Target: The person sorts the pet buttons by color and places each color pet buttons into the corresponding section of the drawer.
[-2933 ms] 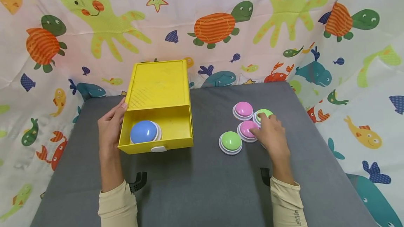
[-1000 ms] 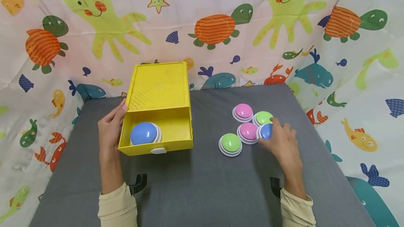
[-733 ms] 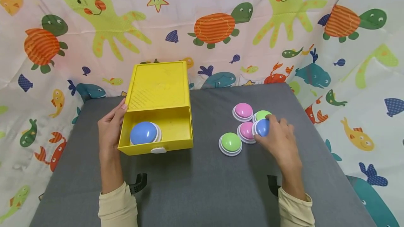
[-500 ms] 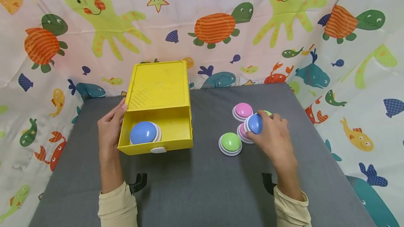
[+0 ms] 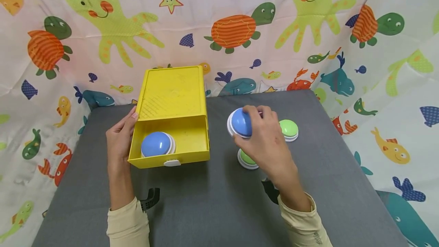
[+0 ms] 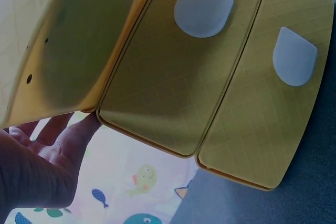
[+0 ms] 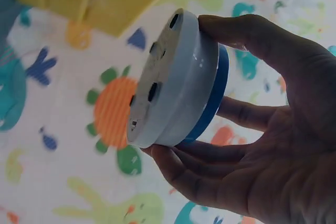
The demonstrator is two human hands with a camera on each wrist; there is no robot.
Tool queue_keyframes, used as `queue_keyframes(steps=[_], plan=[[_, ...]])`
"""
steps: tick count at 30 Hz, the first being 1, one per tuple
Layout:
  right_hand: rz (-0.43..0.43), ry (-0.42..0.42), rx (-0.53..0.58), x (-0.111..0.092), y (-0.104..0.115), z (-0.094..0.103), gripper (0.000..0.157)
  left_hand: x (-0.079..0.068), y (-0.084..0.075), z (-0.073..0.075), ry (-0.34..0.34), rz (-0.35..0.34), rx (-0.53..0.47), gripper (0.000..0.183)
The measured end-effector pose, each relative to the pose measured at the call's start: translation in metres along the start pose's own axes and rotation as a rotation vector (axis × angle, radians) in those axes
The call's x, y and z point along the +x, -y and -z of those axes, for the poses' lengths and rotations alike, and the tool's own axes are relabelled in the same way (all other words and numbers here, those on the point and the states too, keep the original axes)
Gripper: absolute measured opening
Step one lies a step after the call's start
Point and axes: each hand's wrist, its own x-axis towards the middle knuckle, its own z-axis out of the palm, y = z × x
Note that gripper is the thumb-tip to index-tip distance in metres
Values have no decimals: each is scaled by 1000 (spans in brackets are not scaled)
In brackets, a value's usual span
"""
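My right hand (image 5: 265, 140) grips a blue dome push button (image 5: 241, 122) with a white base, raised above the table. Thumb and fingers hold its rim in the right wrist view, where the underside of the button (image 7: 163, 82) shows. Resting along the left side of a yellow drawer chest (image 5: 173, 92) is my left hand (image 5: 120, 136), its fingers fairly straight against the side. The chest's top drawer (image 5: 186, 134) is pulled out, with another blue button (image 5: 156, 144) inside at the left. Two lower drawers (image 6: 173, 72) with white handles are closed in the left wrist view.
Two green buttons, one partly covered by my right hand (image 5: 246, 159) and one farther right (image 5: 289, 129), lie on the grey table (image 5: 212, 209). A pink button mostly hides behind my right fingers. A sea-animal curtain (image 5: 192, 14) surrounds the table's back and sides.
My right hand has taken the blue button from beside the pink and green ones, lifted it and carried it left toward the chest. My left hand and the chest stay in place.
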Motion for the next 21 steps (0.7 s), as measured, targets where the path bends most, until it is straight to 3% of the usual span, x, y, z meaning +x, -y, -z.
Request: queue_keyframes(steps=[9, 21], plan=[[227, 23, 11, 4, 42, -8, 66, -2, 2, -1, 7, 1, 17, 61], [320, 231, 3, 18, 76, -32, 65, 0, 1, 2, -16, 17, 43, 59]])
